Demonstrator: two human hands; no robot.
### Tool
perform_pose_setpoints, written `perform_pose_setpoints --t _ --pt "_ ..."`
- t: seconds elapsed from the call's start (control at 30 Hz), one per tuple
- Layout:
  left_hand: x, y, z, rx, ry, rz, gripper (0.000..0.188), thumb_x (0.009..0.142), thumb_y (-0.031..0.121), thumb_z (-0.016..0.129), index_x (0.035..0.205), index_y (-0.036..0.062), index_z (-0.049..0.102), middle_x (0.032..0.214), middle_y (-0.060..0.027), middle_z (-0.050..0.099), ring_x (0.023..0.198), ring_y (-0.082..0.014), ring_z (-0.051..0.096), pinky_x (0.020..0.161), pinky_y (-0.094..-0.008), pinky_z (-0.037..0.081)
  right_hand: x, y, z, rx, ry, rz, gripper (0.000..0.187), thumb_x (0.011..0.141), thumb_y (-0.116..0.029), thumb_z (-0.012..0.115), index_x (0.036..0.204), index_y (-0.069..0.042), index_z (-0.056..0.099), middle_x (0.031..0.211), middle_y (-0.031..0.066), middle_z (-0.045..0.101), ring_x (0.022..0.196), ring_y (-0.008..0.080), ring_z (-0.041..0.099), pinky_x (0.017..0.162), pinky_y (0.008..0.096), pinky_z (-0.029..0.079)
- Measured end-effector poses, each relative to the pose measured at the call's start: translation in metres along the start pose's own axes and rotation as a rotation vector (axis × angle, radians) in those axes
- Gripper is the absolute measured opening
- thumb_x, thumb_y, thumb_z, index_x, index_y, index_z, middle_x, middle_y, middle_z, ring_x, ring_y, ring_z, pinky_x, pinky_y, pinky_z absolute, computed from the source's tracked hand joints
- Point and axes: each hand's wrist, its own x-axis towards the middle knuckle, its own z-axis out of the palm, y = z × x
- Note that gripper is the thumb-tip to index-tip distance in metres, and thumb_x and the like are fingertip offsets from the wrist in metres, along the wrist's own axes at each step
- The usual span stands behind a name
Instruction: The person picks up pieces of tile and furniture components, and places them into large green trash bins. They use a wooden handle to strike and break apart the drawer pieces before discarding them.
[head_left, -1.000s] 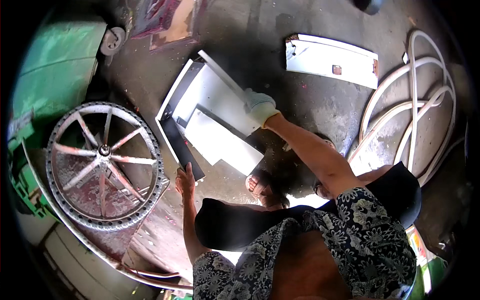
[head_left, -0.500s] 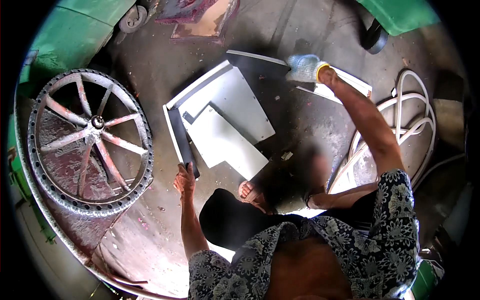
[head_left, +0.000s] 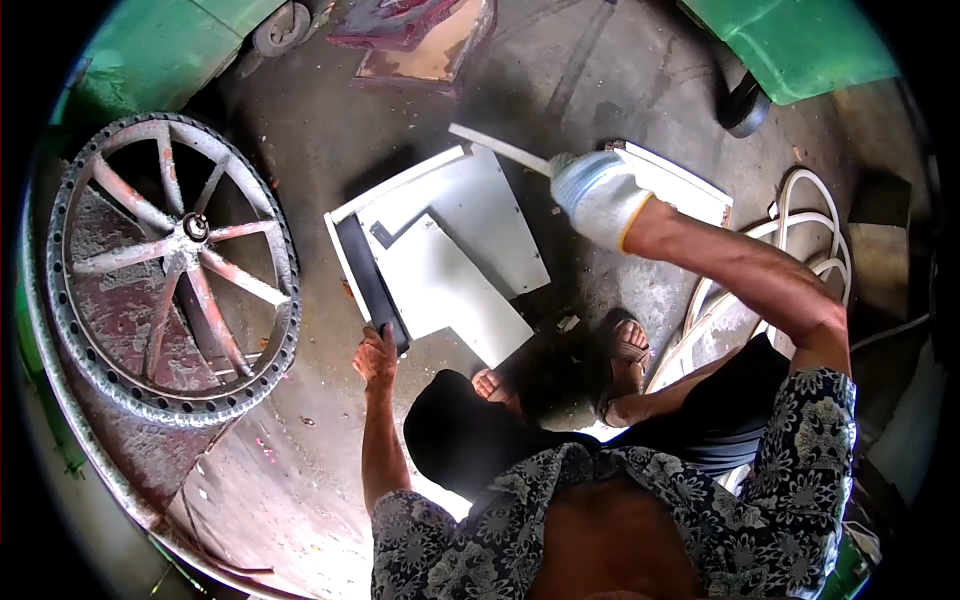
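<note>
In front of me on the floor lies a folded white metal casing (head_left: 470, 290) with a dark inner side along its left edge. My bare left hand (head_left: 376, 357) is closed on the near corner of that left side. My right hand (head_left: 597, 198), in a white and blue knitted glove, grips the near end of a narrow light-coloured panel (head_left: 498, 147), seen nearly edge-on. The panel's middle passes the casing's far corner; I cannot tell whether they are joined. The right fingers are partly hidden by the glove's back.
A large spoked metal wheel (head_left: 190, 230) lies at the left. A flat white panel (head_left: 680, 182) and a coiled pale hose (head_left: 835, 235) lie at the right. Reddish slabs (head_left: 410, 65), a small wheel (head_left: 282, 28) and green metal bodies (head_left: 800, 50) stand at the far side.
My gloved right hand has come nearer and slightly left with the panel, whose dark face has turned out of sight. My left hand stays at the casing's corner.
</note>
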Motion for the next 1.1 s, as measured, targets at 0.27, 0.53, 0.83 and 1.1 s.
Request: perform_pose_setpoints --t 0.27,0.53,0.83,1.1 --pt "-0.015 0.037 -0.004 0.129 0.044 0.059 0.052 0.101 0.058 0.054 0.099 0.0071 0.064 0.086 -0.0164 0.076 0.077 -0.0397 0.074 0.069 -0.052 0.058 0.02 -0.121 0.123 0.141 -0.279 0.389 0.025 0.082 -0.013 0.07 0.103 0.002 0.068 0.095 0.0171 0.075 0.079 0.0322 0.076 0.062 0.0439 0.06" --pt "-0.022 0.167 -0.046 -0.841 -0.419 0.299 0.06 0.099 0.041 0.064 0.14 -0.0016 0.055 0.116 -0.0254 0.073 0.11 -0.0371 0.071 0.093 -0.0414 0.056 -0.009 -0.206 0.184 0.656 -0.131 0.591 0.041 0.09 -0.023 0.069 0.117 0.006 0.062 0.104 0.0207 0.072 0.091 0.0385 0.074 0.075 0.0448 0.058" --pt "-0.021 0.213 -0.03 -0.66 -0.365 0.425 0.051 0.091 0.032 0.073 0.127 -0.0009 0.059 0.105 -0.0214 0.074 0.097 -0.0365 0.073 0.085 -0.042 0.057 -0.039 -0.158 0.201 2.011 -0.003 0.911 0.029 0.1 -0.023 0.061 0.117 -0.001 0.07 0.103 0.0107 0.072 0.091 0.0229 0.069 0.079 0.0376 0.055" --pt "-0.024 0.212 -0.078 -1.76 -0.97 0.137 0.032 0.102 0.015 0.063 0.124 -0.0091 0.062 0.103 -0.0152 0.073 0.081 -0.0226 0.073 0.068 -0.0333 0.06 -0.048 -0.117 0.223 2.582 -0.202 1.083 0.041 0.102 -0.008 0.059 0.143 -0.009 0.057 0.122 0.01 0.067 0.107 0.0232 0.065 0.093 0.0327 0.055"
